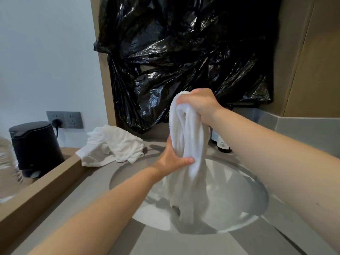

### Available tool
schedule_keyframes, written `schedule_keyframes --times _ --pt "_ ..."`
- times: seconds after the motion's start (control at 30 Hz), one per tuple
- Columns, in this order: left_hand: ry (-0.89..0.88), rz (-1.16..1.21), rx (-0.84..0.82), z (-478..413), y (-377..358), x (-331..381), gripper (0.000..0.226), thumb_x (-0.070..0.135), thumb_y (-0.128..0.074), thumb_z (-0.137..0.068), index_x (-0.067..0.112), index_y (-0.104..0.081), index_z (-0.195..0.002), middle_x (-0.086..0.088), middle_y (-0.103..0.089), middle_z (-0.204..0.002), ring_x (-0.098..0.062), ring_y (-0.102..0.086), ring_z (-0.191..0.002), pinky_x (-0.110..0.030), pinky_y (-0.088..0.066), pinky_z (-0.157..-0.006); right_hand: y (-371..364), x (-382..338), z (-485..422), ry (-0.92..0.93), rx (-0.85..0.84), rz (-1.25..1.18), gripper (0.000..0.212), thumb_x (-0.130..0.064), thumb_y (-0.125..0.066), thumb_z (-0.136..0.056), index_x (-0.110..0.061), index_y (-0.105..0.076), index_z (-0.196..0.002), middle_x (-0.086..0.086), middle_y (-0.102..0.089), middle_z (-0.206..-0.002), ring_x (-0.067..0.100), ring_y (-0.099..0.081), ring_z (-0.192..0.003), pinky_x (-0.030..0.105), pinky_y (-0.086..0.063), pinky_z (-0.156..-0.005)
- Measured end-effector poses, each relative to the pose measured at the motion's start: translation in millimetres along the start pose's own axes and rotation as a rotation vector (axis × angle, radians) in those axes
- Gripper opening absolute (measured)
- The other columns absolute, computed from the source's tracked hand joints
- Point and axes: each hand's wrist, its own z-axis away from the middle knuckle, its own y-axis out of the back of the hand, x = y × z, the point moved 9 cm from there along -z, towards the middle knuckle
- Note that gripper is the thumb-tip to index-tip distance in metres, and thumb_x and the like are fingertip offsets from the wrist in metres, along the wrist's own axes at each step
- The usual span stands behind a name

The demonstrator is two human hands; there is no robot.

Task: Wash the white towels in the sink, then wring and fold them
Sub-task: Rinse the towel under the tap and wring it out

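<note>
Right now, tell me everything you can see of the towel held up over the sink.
The towel is white terry cloth, bunched lengthwise into a thick rope that hangs upright over the sink. The right hand grips its folded top end, and the left hand wraps round it lower down. Below that hand it loosens into limp, crumpled folds that hang down into the bowl. It looks damp and heavy. Whether its tip touches the bottom cannot be told.

Black plastic sheeting (184, 52), black container (35, 146) near wall socket (64, 119), dark bottles (223, 145)
</note>
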Motion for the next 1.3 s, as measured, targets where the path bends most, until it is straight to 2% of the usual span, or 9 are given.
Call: schedule_keyframes --times 0.17,0.27,0.4,0.47,0.57,0.7,0.97,1.17,1.3 --pt "-0.057 0.040 0.074 9.7 -17.0 9.1 0.126 0.044 -0.086 -0.049 0.034 -0.009 -0.148 0.015 -0.040 -0.136 -0.005 -0.044 -0.125 -0.014 -0.038 -0.094 -6.2 -9.6 4.7 -0.031 0.076 -0.265 0.029 -0.010 -0.071 -0.081 -0.013 -0.048 -0.064 0.002 -0.048 -0.067 0.016 -0.052 -0.062 0.025 -0.044 -0.065" --pt "-0.063 -0.002 0.132 8.8 -17.8 5.7 0.136 0.063 -0.088 -0.041 0.024 -0.015 -0.149 0.014 -0.042 -0.129 -0.010 -0.044 -0.123 -0.011 -0.039 -0.093 -9.6 -14.3 7.8 -0.029 0.064 -0.349 0.027 -0.011 -0.072 -0.082 -0.014 -0.050 -0.065 0.001 -0.051 -0.067 0.016 -0.055 -0.062 0.025 -0.046 -0.065" --pt "0.076 -0.116 0.064 11.1 -23.6 -11.9 0.094 0.027 -0.087 -0.071 0.024 -0.028 -0.145 0.011 -0.047 -0.119 -0.013 -0.049 -0.114 -0.023 -0.042 -0.088 -1.1 -10.8 7.4 -0.045 0.063 -0.438 0.016 -0.012 -0.077 -0.075 -0.010 -0.061 -0.076 0.006 -0.061 -0.080 0.024 -0.066 -0.083 0.035 -0.056 -0.081" --pt "0.148 -0.234 0.042 7.9 -14.6 -22.2 0.069 0.032 -0.083 -0.075 0.024 -0.047 -0.134 0.009 -0.056 -0.110 -0.010 -0.055 -0.098 -0.024 -0.046 -0.078 10.2 -5.0 4.0 -0.075 0.072 -0.482 0.025 -0.014 -0.079 -0.062 -0.007 -0.066 -0.083 0.012 -0.063 -0.095 0.034 -0.064 -0.103 0.047 -0.052 -0.094" --pt "0.151 -0.275 0.066 2.6 6.0 -23.2 0.046 0.038 -0.076 -0.067 0.022 -0.064 -0.108 0.004 -0.067 -0.102 -0.013 -0.061 -0.090 -0.023 -0.049 -0.069 40.7 11.4 1.5 -0.110 0.081 -0.523 0.033 -0.014 -0.074 -0.066 -0.004 -0.067 -0.097 0.014 -0.064 -0.107 0.032 -0.065 -0.097 0.040 -0.056 -0.085" --pt "0.142 -0.278 0.007 -0.1 33.3 -25.1 0.049 0.026 -0.081 -0.070 0.032 -0.063 -0.115 0.012 -0.066 -0.109 -0.007 -0.062 -0.099 -0.016 -0.047 -0.079 85.0 64.1 1.1 -0.167 -0.055 -0.377 0.047 -0.015 -0.063 -0.079 0.005 -0.059 -0.121 0.017 -0.067 -0.108 0.027 -0.068 -0.091 0.033 -0.056 -0.072" --pt "0.282 0.146 -0.302 11.0 32.3 -50.4 0.076 0.020 -0.084 -0.054 0.012 -0.058 -0.125 -0.015 -0.067 -0.121 -0.031 -0.066 -0.107 -0.043 -0.056 -0.091 72.1 240.3 63.3 -0.814 -0.452 -0.079 0.009 -0.006 -0.050 -0.089 -0.003 -0.058 -0.093 0.014 -0.069 -0.076 0.026 -0.069 -0.071 0.038 -0.056 -0.069" --pt "0.200 0.332 -0.331 -1.3 15.3 -41.9 0.069 0.021 -0.081 -0.054 0.009 -0.057 -0.118 -0.006 -0.072 -0.102 -0.019 -0.070 -0.092 -0.032 -0.057 -0.080 36.4 267.0 93.1 -0.846 -0.951 0.509 0.025 -0.013 -0.050 -0.091 -0.006 -0.055 -0.115 0.011 -0.067 -0.106 0.024 -0.066 -0.097 0.040 -0.053 -0.080" --pt "0.167 0.327 -0.304 -12.1 6.9 -28.6 0.034 0.023 -0.066 -0.082 0.008 -0.058 -0.111 0.003 -0.075 -0.087 -0.010 -0.071 -0.080 -0.024 -0.056 -0.068 21.0 255.2 50.6 -0.759 -0.695 0.374 0.033 -0.035 -0.041 -0.101 -0.009 -0.059 -0.112 0.009 -0.065 -0.104 0.022 -0.064 -0.091 0.040 -0.048 -0.089"
